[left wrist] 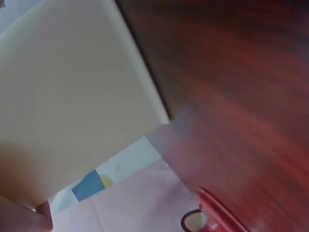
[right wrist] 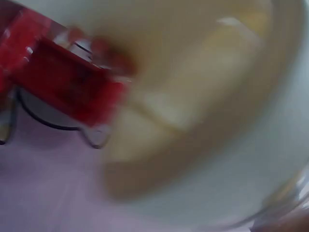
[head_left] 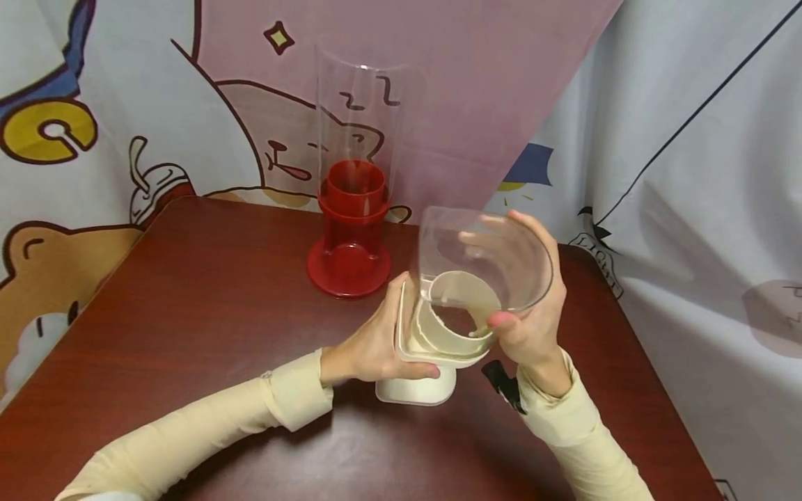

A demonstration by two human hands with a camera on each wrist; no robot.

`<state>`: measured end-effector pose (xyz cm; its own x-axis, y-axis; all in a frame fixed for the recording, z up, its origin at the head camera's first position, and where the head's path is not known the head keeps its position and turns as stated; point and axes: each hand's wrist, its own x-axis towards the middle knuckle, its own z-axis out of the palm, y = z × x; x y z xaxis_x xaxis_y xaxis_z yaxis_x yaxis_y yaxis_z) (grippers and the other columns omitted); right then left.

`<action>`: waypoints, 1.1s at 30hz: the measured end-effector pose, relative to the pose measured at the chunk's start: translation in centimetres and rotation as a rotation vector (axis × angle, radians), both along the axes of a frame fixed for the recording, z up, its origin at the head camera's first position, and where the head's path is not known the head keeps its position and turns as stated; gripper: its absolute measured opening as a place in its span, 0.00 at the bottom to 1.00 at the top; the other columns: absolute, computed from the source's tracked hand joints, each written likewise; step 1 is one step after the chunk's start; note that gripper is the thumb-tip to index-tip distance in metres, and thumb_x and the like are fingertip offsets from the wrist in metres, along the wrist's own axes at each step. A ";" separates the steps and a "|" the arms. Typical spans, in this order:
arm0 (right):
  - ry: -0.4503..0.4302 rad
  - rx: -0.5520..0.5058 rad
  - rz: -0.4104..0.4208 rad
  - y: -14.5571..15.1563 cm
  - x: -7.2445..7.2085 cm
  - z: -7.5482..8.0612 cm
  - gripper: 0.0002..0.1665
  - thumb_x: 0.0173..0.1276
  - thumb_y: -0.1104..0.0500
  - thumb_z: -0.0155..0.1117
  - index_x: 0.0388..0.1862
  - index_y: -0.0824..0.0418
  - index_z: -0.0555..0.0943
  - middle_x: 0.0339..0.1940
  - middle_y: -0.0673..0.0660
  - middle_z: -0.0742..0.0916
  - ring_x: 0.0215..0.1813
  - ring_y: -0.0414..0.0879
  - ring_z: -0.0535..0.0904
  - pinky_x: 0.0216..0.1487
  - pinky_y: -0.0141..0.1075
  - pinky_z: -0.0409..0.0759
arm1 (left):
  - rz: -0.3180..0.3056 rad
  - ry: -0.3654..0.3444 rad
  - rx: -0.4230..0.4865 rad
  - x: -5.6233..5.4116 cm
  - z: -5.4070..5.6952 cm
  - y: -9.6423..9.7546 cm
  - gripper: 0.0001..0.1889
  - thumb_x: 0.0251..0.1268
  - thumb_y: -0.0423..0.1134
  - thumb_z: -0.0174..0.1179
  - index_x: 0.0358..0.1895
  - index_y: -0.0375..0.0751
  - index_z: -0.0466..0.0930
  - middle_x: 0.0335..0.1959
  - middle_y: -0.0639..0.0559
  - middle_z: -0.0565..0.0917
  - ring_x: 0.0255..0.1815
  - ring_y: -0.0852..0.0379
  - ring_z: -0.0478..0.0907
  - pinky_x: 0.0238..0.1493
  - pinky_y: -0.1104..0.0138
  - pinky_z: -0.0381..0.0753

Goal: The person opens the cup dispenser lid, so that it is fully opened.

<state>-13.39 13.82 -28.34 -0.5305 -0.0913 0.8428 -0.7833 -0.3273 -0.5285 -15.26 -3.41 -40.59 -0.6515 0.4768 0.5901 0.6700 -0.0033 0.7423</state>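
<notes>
In the head view my left hand [head_left: 372, 341] grips a cream plastic base [head_left: 416, 390] with a squarish collar, a round ring on top and a foot below. My right hand [head_left: 544, 316] holds a clear D-shaped sleeve [head_left: 441, 240] around the ring, fingers behind it and thumb at the near rim. The sleeve is tilted; whether it is seated in the collar I cannot tell. A broad cream surface [left wrist: 72, 87] fills much of the left wrist view. Close up and blurred, the ring [right wrist: 203, 164] shows in the right wrist view.
A red stand [head_left: 347, 268] with a tall clear round tube [head_left: 357, 118] on it stands upright toward the table's back. The brown table [head_left: 207, 327] ends at a printed cloth [head_left: 464, 104] behind and a pale curtain [head_left: 708, 229] at the right. A black strap [head_left: 503, 386] hangs by the right wrist.
</notes>
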 end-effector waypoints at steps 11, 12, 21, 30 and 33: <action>-0.130 0.055 0.010 0.7 -1.0 1.1 0.55 0.53 0.40 0.79 0.68 0.70 0.66 0.60 0.67 0.81 0.57 0.59 0.83 0.59 0.47 0.81 | -0.045 -0.051 0.060 0.2 -0.3 0.3 0.63 0.36 0.37 0.81 0.74 0.43 0.42 0.68 0.46 0.66 0.67 0.48 0.68 0.71 0.64 0.66; -0.145 0.009 0.032 1.2 -1.3 1.1 0.55 0.52 0.40 0.79 0.68 0.70 0.66 0.60 0.68 0.81 0.57 0.60 0.83 0.60 0.49 0.81 | -0.048 -0.060 0.063 0.2 -0.3 0.4 0.63 0.35 0.36 0.81 0.74 0.43 0.43 0.68 0.46 0.66 0.67 0.48 0.69 0.71 0.64 0.66; -0.258 -0.393 0.108 7.9 -1.8 4.3 0.42 0.65 0.45 0.68 0.67 0.69 0.66 0.62 0.75 0.76 0.58 0.70 0.78 0.59 0.55 0.78 | -0.009 -0.086 0.021 0.6 0.2 0.1 0.61 0.35 0.38 0.82 0.72 0.41 0.46 0.63 0.45 0.68 0.62 0.52 0.70 0.65 0.66 0.69; -0.257 -0.381 -0.342 12.8 -4.4 4.1 0.49 0.43 0.49 0.85 0.60 0.67 0.71 0.48 0.67 0.81 0.48 0.62 0.86 0.46 0.45 0.86 | -0.016 -0.048 0.046 0.3 0.2 0.2 0.59 0.35 0.37 0.82 0.71 0.40 0.48 0.62 0.43 0.69 0.62 0.52 0.71 0.66 0.67 0.69; -0.315 -0.302 -0.528 15.0 -6.6 1.7 0.42 0.53 0.53 0.79 0.62 0.64 0.69 0.46 0.61 0.81 0.46 0.54 0.86 0.47 0.37 0.84 | -0.026 -0.065 0.048 0.3 0.1 0.5 0.59 0.36 0.37 0.81 0.71 0.41 0.48 0.62 0.43 0.69 0.61 0.52 0.72 0.65 0.67 0.69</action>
